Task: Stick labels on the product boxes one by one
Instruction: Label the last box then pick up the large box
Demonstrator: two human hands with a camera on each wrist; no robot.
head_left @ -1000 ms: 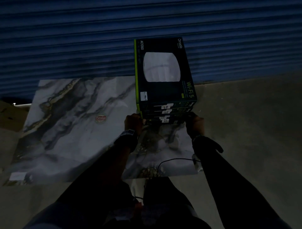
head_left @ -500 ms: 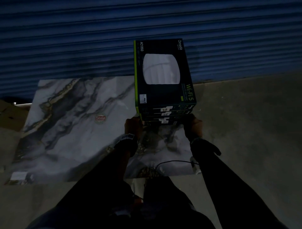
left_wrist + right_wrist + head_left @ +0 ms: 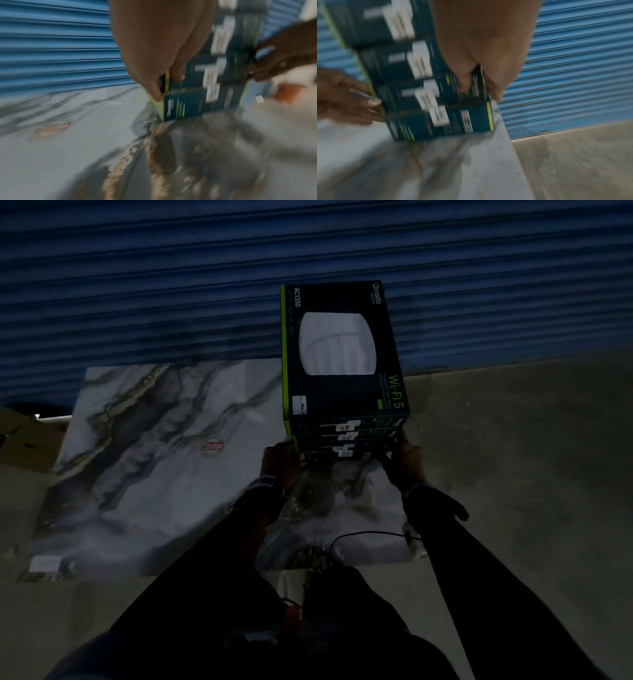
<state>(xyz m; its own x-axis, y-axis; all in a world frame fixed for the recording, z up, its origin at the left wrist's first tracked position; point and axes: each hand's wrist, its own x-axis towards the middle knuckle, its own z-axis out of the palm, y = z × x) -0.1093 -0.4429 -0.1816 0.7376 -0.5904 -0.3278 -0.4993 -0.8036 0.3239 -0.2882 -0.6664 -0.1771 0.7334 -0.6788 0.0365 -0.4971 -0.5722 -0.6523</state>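
A stack of product boxes [image 3: 342, 392] stands on the marble slab [image 3: 154, 481] at its 2 o'clock corner. The left hand [image 3: 279, 462] and right hand [image 3: 406, 460] grip its near lower corners. Wrist views show four boxes. Long axis runs 12 to 6; a white label [image 3: 298, 405] sits on top.

A blue corrugated roller shutter [image 3: 171, 285] fills the background, its bottom edge meeting a grey concrete floor [image 3: 513, 457]. On the floor, up against the shutter, lies a large marble-patterned slab [image 3: 154, 474], white with dark grey and gold veins, bearing a small round red-and-white sticker [image 3: 212, 446] near its middle. A thin black cable [image 3: 359, 534] loops over the slab's near right corner, and a small pale patch [image 3: 44, 563] sits at its near left corner.
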